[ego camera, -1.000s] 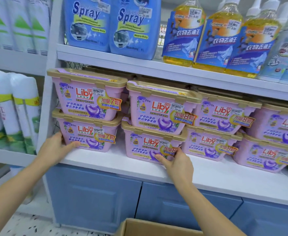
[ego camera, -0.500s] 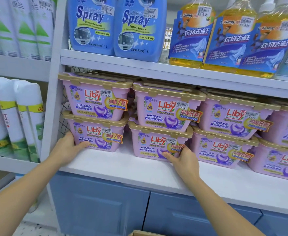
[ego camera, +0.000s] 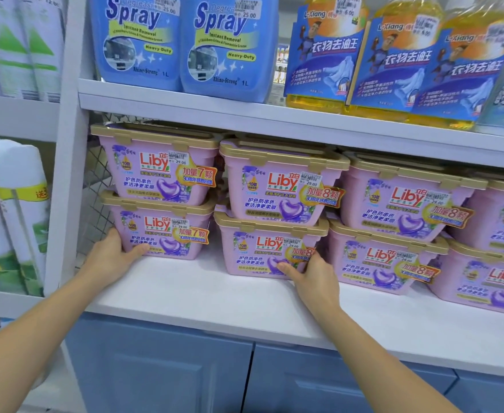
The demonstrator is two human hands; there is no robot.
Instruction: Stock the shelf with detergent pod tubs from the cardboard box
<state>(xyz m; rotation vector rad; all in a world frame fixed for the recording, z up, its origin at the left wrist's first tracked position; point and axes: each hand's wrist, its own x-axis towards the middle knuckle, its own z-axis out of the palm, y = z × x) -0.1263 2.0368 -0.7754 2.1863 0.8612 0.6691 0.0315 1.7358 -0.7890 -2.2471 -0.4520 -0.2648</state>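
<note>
Pink Liby detergent pod tubs with gold lids stand two high along the white shelf (ego camera: pixel 203 296). My left hand (ego camera: pixel 112 254) wraps the left front corner of the lower left tub (ego camera: pixel 167 231), thumb on its front face, under the upper left tub (ego camera: pixel 155 171). My right hand (ego camera: pixel 313 275) holds the right front corner of the lower middle tub (ego camera: pixel 262 251), which carries another tub (ego camera: pixel 280 189). More stacked tubs (ego camera: pixel 393 234) continue to the right. The cardboard box is out of view.
Blue spray bottles (ego camera: pixel 179 43) and yellow detergent bottles (ego camera: pixel 393 64) fill the shelf above. White aerosol cans (ego camera: pixel 15 210) stand in the bay to the left, behind a white upright (ego camera: pixel 66 189). Blue cabinet doors (ego camera: pixel 161 374) sit below the shelf.
The view has moved closer and upward, so the cardboard box has dropped out of the bottom of the frame. Both hands stay on the same lower tubs.
</note>
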